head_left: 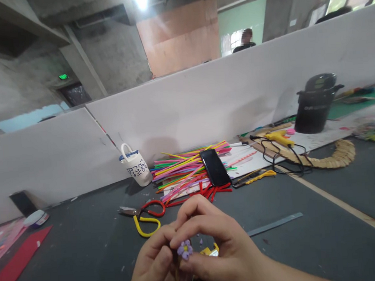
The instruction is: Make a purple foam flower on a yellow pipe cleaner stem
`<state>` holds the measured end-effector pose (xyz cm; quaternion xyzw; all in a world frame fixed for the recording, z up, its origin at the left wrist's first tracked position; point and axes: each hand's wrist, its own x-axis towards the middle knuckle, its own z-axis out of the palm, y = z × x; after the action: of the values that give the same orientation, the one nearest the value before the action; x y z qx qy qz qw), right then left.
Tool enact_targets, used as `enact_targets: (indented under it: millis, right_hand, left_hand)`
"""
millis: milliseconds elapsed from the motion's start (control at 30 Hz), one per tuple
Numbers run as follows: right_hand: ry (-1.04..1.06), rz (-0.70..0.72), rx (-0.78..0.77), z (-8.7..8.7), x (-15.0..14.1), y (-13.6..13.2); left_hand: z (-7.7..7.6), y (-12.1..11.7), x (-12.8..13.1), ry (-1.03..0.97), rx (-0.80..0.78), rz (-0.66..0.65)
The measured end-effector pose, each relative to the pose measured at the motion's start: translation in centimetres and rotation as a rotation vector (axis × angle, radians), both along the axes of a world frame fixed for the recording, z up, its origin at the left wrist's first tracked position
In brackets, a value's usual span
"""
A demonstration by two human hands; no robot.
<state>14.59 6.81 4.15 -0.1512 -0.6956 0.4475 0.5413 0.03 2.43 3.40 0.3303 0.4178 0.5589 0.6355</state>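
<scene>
A small purple flower [185, 250] with a yellow centre is held between my two hands at the bottom middle. My left hand [156, 264] is closed around its thin yellowish stem [176, 280], just below the bloom. Curled over the flower from the other side, my right hand [219, 242] has its thumb and fingertips at the petals. Behind the right fingers a yellow thing with a white label [213, 252] partly shows; its kind is hidden. Scissors [141, 215] with one red and one yellow handle lie beyond my left hand, blades pointing left.
Colourful pipe cleaners [183, 169] lie in a heap under a black phone [215, 167]. A white cup [136, 166], a yellow utility knife [260, 177], a yellow glue gun [280, 138] and a black tumbler [316, 104] stand or lie further back. A metal strip [275, 224] is to the right.
</scene>
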Motion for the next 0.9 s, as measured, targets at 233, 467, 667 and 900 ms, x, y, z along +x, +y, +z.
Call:
enact_targets:
  millis: [233,467,667,900]
  right_hand:
    - [-0.069,-0.072,0.092,-0.02,-0.06,0.06]
    - [0.003,-0.044,0.083,-0.29,-0.31,0.03]
    - [0.001,-0.025,0.072,-0.32,-0.29,-0.12]
    - [-0.010,-0.006,0.031,-0.35,-0.43,-0.11]
  left_hand:
    - [-0.56,0.62,0.36,-0.130,-0.027,0.021]
    - [-0.82,0.84,0.29,-0.151,0.004,-0.027]
    - [-0.80,0.70,0.28,-0.132,0.002,-0.017]
    - [-0.81,0.68,0.49,-0.154,-0.019,-0.004]
